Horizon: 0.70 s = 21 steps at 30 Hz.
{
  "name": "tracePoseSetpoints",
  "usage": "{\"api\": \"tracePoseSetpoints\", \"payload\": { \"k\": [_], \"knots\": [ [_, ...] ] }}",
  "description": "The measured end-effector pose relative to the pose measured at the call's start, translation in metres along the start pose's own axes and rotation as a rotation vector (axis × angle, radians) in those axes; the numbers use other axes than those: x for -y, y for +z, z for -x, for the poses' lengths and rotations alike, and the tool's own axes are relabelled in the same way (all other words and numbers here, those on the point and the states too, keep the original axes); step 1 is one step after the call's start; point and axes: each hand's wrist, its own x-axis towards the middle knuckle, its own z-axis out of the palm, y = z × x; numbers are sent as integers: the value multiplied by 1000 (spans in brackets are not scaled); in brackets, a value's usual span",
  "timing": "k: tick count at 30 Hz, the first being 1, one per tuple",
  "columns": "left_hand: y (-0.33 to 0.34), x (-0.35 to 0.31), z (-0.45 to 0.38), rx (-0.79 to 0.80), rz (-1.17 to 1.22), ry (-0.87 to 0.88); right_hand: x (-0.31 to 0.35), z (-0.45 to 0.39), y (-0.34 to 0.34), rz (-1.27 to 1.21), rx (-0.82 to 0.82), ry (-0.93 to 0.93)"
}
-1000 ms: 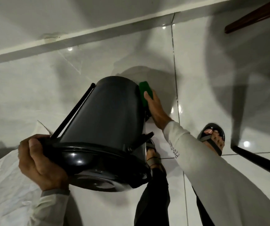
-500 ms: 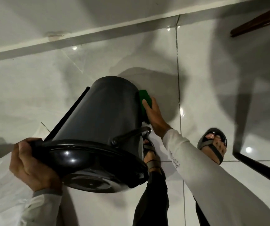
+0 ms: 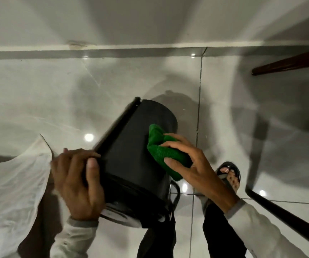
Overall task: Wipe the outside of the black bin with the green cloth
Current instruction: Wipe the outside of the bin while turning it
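A black bin (image 3: 131,155) sits in the middle of the frame, tipped over so that its closed bottom end points toward the upper right and its rimmed top end faces the camera at the lower centre. It is held up off the pale glossy tiled floor (image 3: 56,94). The left hand (image 3: 77,183), at the lower left of the frame, grips the bin near its rim, with the fingers (image 3: 79,155) wrapped over the edge and the thumb pressed flat against the bin's side wall. A straight black bar (image 3: 118,125) runs along the bin's left side from the hand up toward the bottom end. The right hand (image 3: 192,166), at the centre right, is clenched on a bunched green cloth (image 3: 161,151), fingers curled over the top of it and thumb tucked beneath, and it presses the cloth against the right side of the bin's outer wall, roughly midway along its length. Both arms wear light long sleeves. A crumpled white plastic sheet (image 3: 10,192) lies at the lower left, just behind the left hand. Below the right hand, a foot in a dark sandal (image 3: 230,175) stands on the floor, and dark trouser legs (image 3: 157,239) fill the bottom centre. A thin black rod (image 3: 287,218) slants across the lower right corner, and a dark brown wooden edge (image 3: 289,62) shows at the upper right. A white wall (image 3: 150,19) with a grey base strip runs across the top.
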Motion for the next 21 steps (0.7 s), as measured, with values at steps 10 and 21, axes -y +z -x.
{"api": "tracePoseSetpoints", "payload": {
  "k": [10, 21],
  "knots": [
    [3, -40, 30, 77, 130, -125, -19, 9, 33, 235, -296, -2],
    [14, -55, 61, 136, 54, -67, 27, 11, 22, 200, -332, -75]
  ]
}}
